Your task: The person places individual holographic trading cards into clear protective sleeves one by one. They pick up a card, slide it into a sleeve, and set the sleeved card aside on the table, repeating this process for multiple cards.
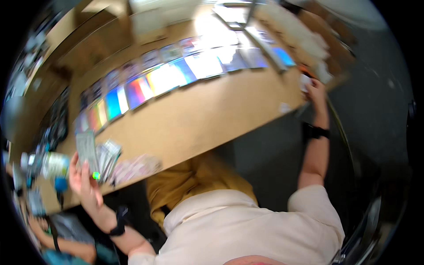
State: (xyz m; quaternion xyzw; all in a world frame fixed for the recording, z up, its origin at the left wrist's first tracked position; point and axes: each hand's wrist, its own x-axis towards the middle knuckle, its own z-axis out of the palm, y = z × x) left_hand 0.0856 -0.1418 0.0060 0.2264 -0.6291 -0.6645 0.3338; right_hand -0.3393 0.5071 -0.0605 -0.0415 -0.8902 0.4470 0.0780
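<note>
My left hand (85, 185) is at the table's lower left, fingers apart, fingertips beside or touching a grey-green packet (87, 148) with a shiny sticker. Right of it lie a fanned pile of small packets (106, 157) and crumpled pale pink pieces (137, 168). My right hand (313, 88) is closed on a small white item (304, 82) at the table's right end, beside an orange object (304, 69). Two rows of card-like pieces cross the table: patterned ones behind (150, 58) and iridescent ones in front (139, 91), partly washed out by glare.
A plastic bottle (55, 165) stands at the left. Cardboard boxes (92, 39) line the back, with a metal bar (269, 48) and pale padded material (309, 44) at the right. Another person's arm (66, 247) is at lower left. The wooden tabletop (198, 115) ends above my lap.
</note>
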